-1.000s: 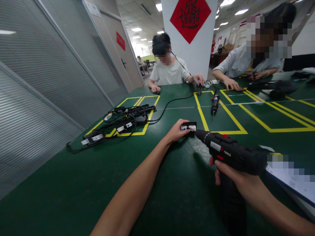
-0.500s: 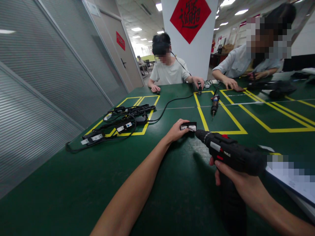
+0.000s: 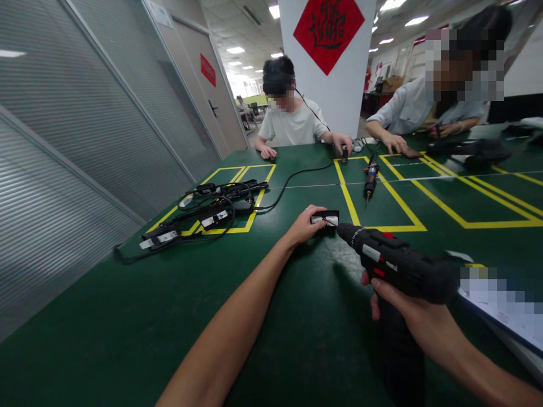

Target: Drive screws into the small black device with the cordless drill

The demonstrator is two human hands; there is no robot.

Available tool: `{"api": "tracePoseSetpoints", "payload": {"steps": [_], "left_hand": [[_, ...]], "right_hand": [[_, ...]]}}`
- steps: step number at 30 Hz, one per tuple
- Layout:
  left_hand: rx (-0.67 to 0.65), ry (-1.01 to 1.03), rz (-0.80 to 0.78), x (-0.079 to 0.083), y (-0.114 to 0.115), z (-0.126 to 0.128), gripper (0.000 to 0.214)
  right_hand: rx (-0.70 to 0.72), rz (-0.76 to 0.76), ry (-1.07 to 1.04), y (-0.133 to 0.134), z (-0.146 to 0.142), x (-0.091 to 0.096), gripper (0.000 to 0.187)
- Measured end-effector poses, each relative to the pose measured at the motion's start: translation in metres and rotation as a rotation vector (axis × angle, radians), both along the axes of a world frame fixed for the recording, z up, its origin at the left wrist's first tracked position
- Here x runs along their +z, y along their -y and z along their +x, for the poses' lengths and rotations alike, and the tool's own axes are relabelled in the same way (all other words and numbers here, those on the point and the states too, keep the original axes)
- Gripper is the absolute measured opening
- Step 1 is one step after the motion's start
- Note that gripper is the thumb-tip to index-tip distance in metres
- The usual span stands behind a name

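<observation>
Left hand (image 3: 302,226) pins black-and-white rectangular block (image 3: 332,216), right hand (image 3: 413,308) grips black plastic power drill (image 3: 399,263); work at block looks unfinished

Black cordless drill (image 3: 403,264), red-accented, points at a small black-and-white oblong case (image 3: 332,216) just in front of the drill

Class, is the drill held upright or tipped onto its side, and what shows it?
Upright: the drill has its handle below the body, gripped by the right hand.
</observation>
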State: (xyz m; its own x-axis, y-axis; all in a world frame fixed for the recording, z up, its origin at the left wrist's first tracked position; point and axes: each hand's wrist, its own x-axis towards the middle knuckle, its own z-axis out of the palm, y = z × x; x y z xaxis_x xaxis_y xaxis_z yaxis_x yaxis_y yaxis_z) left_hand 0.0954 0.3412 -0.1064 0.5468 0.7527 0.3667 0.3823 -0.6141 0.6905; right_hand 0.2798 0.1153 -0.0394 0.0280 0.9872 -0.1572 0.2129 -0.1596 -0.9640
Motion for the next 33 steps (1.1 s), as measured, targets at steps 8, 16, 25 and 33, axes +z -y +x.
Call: {"api": "tracePoseSetpoints", "payload": {"steps": [8,16,25,33], "left_hand": [[-0.002,-0.012,0.023,0.0016,0.0009,0.0003,0.043],[0.0,-0.005,0.028,0.0012,0.0015,0.0017,0.044],[-0.009,0.004,0.015,0.0005,0.0004,0.0017,0.045],[-0.001,0.01,0.002,0.0005,0.0016,0.0014,0.046]], "right_hand": [[-0.008,-0.003,-0.034,0.0003,-0.0011,0.0012,0.025],[-0.021,-0.018,0.055,0.0008,-0.0018,0.0039,0.025],[0.002,0.001,0.074,-0.0009,-0.0014,0.0031,0.027],[-0.011,-0.012,0.063,0.0003,-0.0011,0.0053,0.025]]}}
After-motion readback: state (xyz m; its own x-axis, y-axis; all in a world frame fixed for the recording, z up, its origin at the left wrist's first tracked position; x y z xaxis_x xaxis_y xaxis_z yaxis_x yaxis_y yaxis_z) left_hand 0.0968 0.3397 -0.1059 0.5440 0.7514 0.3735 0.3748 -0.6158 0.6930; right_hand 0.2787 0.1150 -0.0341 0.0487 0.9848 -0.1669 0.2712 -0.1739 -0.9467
